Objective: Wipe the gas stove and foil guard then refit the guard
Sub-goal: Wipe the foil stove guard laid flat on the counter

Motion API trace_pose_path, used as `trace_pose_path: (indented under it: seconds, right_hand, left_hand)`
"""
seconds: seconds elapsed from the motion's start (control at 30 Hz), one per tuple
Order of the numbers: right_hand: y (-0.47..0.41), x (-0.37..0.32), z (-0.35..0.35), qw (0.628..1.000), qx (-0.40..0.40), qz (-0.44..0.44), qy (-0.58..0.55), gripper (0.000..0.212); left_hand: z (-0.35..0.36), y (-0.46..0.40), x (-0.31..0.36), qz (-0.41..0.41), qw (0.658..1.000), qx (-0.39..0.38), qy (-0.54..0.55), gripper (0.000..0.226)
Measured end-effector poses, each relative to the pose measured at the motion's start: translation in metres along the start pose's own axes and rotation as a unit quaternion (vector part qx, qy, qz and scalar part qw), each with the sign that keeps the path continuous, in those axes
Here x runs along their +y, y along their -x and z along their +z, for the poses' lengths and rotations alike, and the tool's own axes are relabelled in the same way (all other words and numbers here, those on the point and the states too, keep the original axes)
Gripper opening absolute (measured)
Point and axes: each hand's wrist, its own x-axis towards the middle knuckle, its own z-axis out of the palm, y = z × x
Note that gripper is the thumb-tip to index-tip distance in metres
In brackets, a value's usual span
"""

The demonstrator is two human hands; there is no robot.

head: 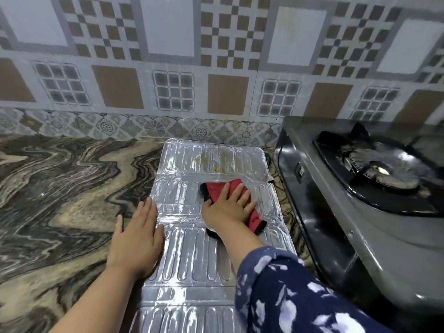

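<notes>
The silver foil guard [192, 251] lies flat on the marbled countertop, running from the front edge towards the wall, with yellowish stains on its far panel. My right hand [230, 205] presses flat on a red cloth with black trim [217, 189] in the middle of the guard. Fingers spread, my left hand [138, 239] rests flat on the guard's left edge and the counter beside it. The black gas stove [360, 200] stands to the right of the guard, its left burner visible.
The marbled stone countertop [62, 188] stretches to the left. A patterned tiled wall [216, 68] rises behind the counter. A narrow strip of counter separates the guard from the stove's side.
</notes>
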Motion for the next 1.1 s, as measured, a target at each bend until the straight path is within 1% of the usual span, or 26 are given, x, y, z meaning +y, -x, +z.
trace_pose_path:
  seconds: [0.03, 0.07, 0.13, 0.17, 0.2, 0.23, 0.33, 0.47, 0.53, 0.73, 0.87, 0.97, 1.1]
  right_hand:
    - [-0.001, 0.007, -0.006, 1.0, -0.003, -0.025, 0.009, 0.073]
    - [-0.002, 0.016, -0.01, 0.998, 0.014, -0.066, 0.012, 0.07]
    - [-0.005, 0.036, -0.01, 0.982, 0.05, -0.184, 0.014, 0.061]
    - [-0.004, 0.044, -0.007, 0.971, 0.048, -0.233, 0.019, 0.057]
    - [-0.005, 0.048, -0.003, 0.964, 0.043, -0.26, 0.027, 0.055]
    - [-0.007, 0.049, 0.001, 0.962, 0.04, -0.267, 0.035, 0.054]
    - [-0.028, 0.04, 0.0, 0.969, 0.044, -0.24, 0.041, 0.055]
    - [-0.067, 0.023, -0.01, 0.983, 0.041, -0.176, 0.032, 0.057]
    - [-0.086, 0.019, -0.015, 0.987, 0.054, -0.149, 0.032, 0.058]
    - [-0.136, 0.04, -0.027, 0.994, 0.087, -0.059, -0.001, 0.059]
    - [-0.154, 0.03, -0.031, 0.995, 0.09, -0.023, -0.02, 0.057]
    - [-0.152, 0.005, -0.028, 0.996, 0.078, -0.035, -0.023, 0.058]
    - [-0.133, -0.041, -0.017, 0.989, 0.067, -0.135, -0.007, 0.057]
  left_hand:
    - [-0.001, 0.0, 0.001, -0.002, 1.0, -0.006, -0.003, 0.073]
    - [-0.001, 0.0, 0.001, -0.003, 1.0, -0.008, -0.007, 0.074]
    - [-0.001, 0.0, 0.0, -0.002, 1.0, -0.009, -0.015, 0.074]
    - [-0.001, 0.0, 0.0, -0.001, 1.0, -0.009, -0.016, 0.074]
    - [-0.001, 0.0, -0.001, 0.0, 1.0, -0.008, -0.013, 0.076]
    - [-0.001, 0.001, -0.001, 0.002, 1.0, -0.008, -0.011, 0.08]
    - [0.0, 0.002, -0.001, 0.007, 1.0, -0.001, -0.003, 0.085]
    - [-0.001, 0.001, -0.001, 0.005, 1.0, 0.006, 0.001, 0.084]
    - [0.0, 0.001, -0.002, 0.004, 1.0, 0.007, 0.004, 0.083]
    - [0.002, 0.002, -0.002, -0.001, 1.0, 0.008, 0.008, 0.077]
    - [0.004, -0.002, -0.003, -0.001, 1.0, 0.017, 0.014, 0.077]
    - [0.004, -0.003, -0.003, -0.003, 1.0, 0.017, 0.006, 0.078]
    - [0.001, -0.001, 0.001, -0.004, 1.0, 0.007, -0.003, 0.078]
